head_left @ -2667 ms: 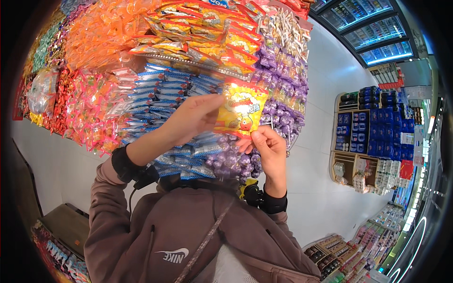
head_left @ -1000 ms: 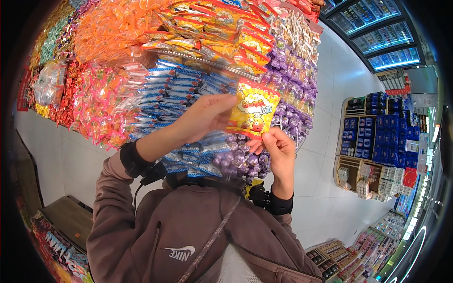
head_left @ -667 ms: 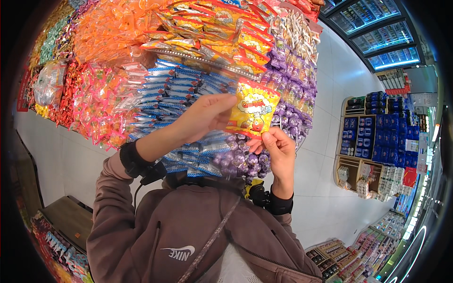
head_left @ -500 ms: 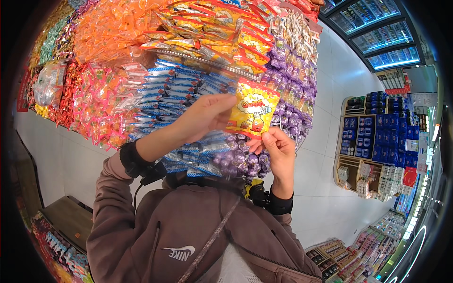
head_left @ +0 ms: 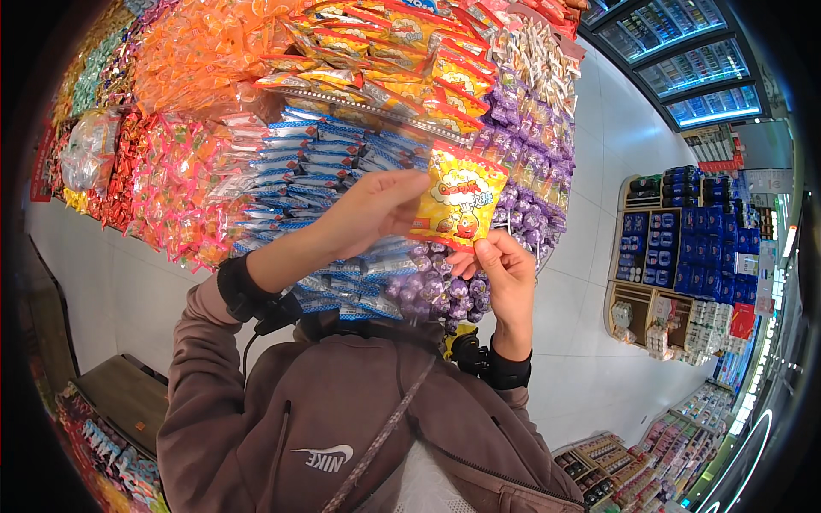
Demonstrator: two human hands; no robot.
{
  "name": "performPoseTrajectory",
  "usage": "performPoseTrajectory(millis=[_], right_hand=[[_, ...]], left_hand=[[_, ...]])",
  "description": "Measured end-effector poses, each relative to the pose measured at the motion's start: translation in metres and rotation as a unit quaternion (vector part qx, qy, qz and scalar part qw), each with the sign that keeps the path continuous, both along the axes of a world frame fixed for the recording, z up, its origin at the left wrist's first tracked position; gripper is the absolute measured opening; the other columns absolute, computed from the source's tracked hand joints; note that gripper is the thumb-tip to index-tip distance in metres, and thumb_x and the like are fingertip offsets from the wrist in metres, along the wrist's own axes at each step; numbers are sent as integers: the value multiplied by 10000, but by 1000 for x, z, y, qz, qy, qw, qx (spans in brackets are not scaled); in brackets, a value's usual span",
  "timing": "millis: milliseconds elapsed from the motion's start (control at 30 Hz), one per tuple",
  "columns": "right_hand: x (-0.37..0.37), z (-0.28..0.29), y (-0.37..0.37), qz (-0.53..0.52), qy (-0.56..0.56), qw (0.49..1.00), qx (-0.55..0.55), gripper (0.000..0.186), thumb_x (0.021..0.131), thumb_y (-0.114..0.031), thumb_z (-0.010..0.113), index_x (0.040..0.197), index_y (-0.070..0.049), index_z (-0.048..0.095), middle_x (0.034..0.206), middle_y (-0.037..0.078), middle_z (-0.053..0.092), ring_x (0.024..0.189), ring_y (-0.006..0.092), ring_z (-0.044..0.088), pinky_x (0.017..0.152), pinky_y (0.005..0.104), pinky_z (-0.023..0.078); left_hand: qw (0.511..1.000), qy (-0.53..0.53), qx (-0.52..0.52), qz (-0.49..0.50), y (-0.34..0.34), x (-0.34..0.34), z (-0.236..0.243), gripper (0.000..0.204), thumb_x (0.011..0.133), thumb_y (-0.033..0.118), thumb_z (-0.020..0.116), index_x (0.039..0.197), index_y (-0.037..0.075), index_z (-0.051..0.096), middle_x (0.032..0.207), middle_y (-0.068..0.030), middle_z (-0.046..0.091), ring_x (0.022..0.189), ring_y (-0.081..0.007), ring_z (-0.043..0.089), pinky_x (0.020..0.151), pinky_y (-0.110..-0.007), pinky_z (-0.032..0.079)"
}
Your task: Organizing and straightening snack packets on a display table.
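A small yellow candy packet (head_left: 462, 198) with red edges is held up above the candy display, its printed front turned up. My left hand (head_left: 380, 209) grips the packet's left side, with its fingers closed behind it. At the lower right corner, my right hand (head_left: 503, 265) pinches the packet between thumb and fingers. Under my hands lie blue-and-white wrapped candies (head_left: 312, 167) and purple wrapped candies (head_left: 522, 214). Similar yellow and red packets (head_left: 402, 51) fill a bin just beyond.
Orange packets (head_left: 197, 60) and pink wrapped candies (head_left: 180, 179) lie to the left. On the right, past the pale tiled floor (head_left: 590, 214), stand wooden shelves with blue packs (head_left: 701, 248) and lit display cases (head_left: 667, 51). A dark brown bench-like surface (head_left: 124, 393) is at lower left.
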State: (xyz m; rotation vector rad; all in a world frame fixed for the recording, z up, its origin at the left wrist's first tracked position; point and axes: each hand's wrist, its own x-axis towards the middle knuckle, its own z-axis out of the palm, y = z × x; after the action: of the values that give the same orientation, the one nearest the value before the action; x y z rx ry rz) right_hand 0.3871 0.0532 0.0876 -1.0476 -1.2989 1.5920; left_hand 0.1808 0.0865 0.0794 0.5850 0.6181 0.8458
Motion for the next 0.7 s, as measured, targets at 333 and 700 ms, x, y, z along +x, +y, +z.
performPoseTrajectory(millis=[333, 700], right_hand=[[0, -1, -3, 2, 1, 1000, -1, 213, 892, -168, 475, 942, 22, 557, 791, 125, 639, 630, 118, 577, 567, 223, 443], [3, -4, 1, -3, -16, 1000, 4, 180, 877, -137, 496, 927, 14, 579, 789, 105, 642, 636, 99, 573, 572, 210, 439]], left_hand=[[1000, 0, -7, 4, -4, 1, 2, 269, 903, 268, 449, 1024, 40, 522, 962, -41, 586, 860, -139, 585, 765, -282, 476], [993, 89, 74, -4, 2, 1, 10, 269, 860, 217, 533, 1035, 13, 530, 929, -47, 603, 838, -96, 581, 731, -241, 472]])
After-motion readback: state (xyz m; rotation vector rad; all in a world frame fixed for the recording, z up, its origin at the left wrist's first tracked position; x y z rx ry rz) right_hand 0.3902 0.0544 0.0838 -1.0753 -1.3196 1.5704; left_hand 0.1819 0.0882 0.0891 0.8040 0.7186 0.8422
